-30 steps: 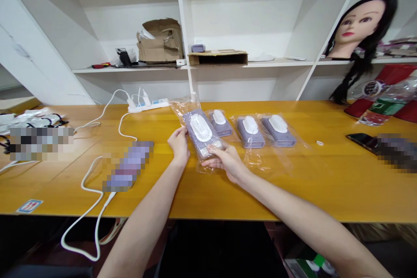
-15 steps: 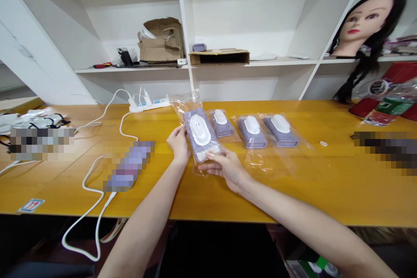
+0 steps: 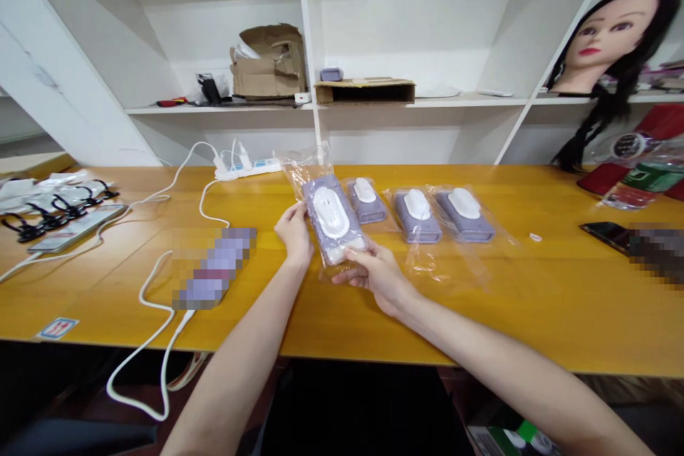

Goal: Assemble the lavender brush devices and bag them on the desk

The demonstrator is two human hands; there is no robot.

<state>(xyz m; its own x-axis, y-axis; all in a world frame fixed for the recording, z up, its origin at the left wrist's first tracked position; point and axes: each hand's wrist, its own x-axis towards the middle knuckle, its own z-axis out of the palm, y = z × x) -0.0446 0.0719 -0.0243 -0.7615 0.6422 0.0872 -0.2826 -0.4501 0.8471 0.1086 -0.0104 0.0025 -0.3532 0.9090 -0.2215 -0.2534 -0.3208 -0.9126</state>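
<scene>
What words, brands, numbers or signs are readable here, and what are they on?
"3", then an unclear second character: blue-bordered sticker on the table.
Label on the bottle: marks too blurred to read.
Round dark disc, far right: marks too small.
Pixelated purple device: unreadable.
Bagged purple-and-white item being held: no readable text.

Here's the view swinging gently left, sliding the yellow-brown wooden table (image 3: 454, 331) rightward in sight! And between the hands, the flat lilac-grey packet with a white oval on its face, wrapped in clear plastic (image 3: 332, 214), has tipped slightly more face-on since a second ago. Over at the table's left end the pixelation has lifted, revealing a slim silvery slab (image 3: 83, 226) beside black looped pieces (image 3: 68, 209). Near the right edge, part of a glossy black phone (image 3: 606, 235) reappears, its pixelated cover now smaller than half a second ago.
</scene>
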